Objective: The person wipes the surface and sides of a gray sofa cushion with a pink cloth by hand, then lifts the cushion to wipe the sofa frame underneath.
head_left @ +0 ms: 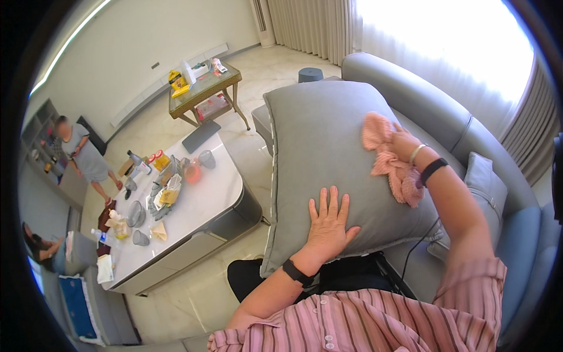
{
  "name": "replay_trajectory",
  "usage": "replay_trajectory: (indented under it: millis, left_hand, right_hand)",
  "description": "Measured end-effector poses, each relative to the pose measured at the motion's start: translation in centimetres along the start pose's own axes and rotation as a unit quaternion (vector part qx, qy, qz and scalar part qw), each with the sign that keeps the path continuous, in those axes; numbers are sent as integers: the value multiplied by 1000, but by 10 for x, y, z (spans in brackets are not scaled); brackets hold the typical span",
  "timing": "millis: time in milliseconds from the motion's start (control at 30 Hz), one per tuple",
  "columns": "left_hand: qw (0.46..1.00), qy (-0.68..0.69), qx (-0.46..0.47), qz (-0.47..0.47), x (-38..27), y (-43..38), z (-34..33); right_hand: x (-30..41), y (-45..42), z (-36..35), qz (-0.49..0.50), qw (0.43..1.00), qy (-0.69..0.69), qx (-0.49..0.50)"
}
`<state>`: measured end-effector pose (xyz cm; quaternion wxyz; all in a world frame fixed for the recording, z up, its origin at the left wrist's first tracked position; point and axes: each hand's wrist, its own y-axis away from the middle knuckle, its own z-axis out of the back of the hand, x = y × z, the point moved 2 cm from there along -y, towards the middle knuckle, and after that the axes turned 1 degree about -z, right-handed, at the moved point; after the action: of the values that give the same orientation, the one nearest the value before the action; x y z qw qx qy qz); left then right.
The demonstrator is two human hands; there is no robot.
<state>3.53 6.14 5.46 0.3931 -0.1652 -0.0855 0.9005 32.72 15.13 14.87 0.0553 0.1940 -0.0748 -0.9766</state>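
Observation:
A large grey sofa cushion (325,145) lies before me, its near edge over my lap. My left hand (328,222) rests palm down on its near part, fingers spread, holding nothing. Bunched in my right hand (402,143) is a pink cloth (387,163), pressed on the cushion's right part; some of its folds hang loosely towards me. The fingers of my right hand are partly hidden by the cloth. Both wrists carry dark bands, and the right one also has a bangle.
A grey sofa (404,92) curves behind the cushion, with a smaller cushion (484,189) at right. On the left, a white-topped coffee table (202,198) holds bowls, jars and a bottle. Farther off are a wicker side table (206,90), a blue-grey stool (310,75), a standing person (83,149) and a seated person.

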Motion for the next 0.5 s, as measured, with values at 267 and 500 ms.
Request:
replay_trajectory:
  millis: [267, 500]
  left_hand:
    - [1000, -4, -11, 5, 7, 13, -9]
    - [1000, -22, -9, 10, 12, 13, -2]
  right_hand:
    - [1, 65, -51, -180, 923, -326, -95]
    - [120, 135, -18, -31, 972, -116, -200]
